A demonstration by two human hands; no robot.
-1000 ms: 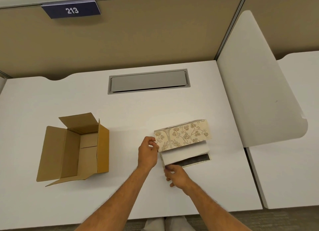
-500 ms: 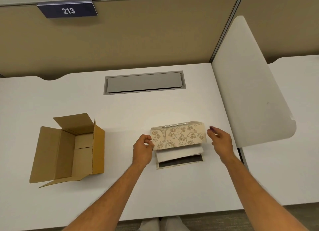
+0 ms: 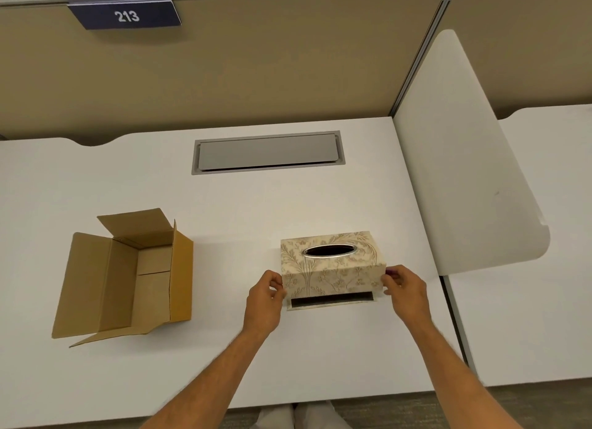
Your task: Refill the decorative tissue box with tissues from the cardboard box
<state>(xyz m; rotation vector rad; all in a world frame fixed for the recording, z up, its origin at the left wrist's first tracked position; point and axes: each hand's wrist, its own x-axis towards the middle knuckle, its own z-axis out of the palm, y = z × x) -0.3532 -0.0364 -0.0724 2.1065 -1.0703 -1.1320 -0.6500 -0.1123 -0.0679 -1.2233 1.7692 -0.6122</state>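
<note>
The decorative tissue box (image 3: 331, 270), cream with a leaf pattern and an oval slot on top, stands upright on the white desk (image 3: 224, 223). Its dark-lined base (image 3: 331, 300) shows under the front edge. My left hand (image 3: 266, 295) grips the box's left end and my right hand (image 3: 405, 287) grips its right end. The oval slot looks dark; no tissue shows in it. The brown cardboard box (image 3: 128, 275) lies open to the left, flaps spread, and its visible inside holds nothing.
A grey cable hatch (image 3: 267, 151) is set into the desk behind the tissue box. A white divider panel (image 3: 464, 159) rises at the right edge. A tan partition with a "213" sign (image 3: 126, 15) stands behind.
The patterned cover tipped from leaning on its side to upright over the base. My right hand went from the base's front corner to the cover's right end.
</note>
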